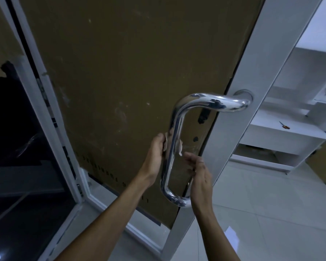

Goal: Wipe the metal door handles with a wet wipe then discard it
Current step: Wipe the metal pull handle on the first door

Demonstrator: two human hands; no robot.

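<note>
A polished metal pull handle (174,129) curves out from the door's grey frame and runs down to a lower bend. A white wet wipe (179,146) is wrapped behind the handle's upright bar, its ends showing on both sides. My left hand (156,149) holds the wipe's left end against the bar. My right hand (198,170) is just right of the bar below the wipe's right end, fingers loosely curled; whether it touches the wipe is unclear.
The door panel (130,81) is covered in brown cardboard, set in a grey metal frame (248,110). A dark glass pane (17,147) stands to the left. White shelving (294,132) with a small screwdriver (284,125) is at right. Pale floor tiles (262,213) carry a paper scrap (231,235).
</note>
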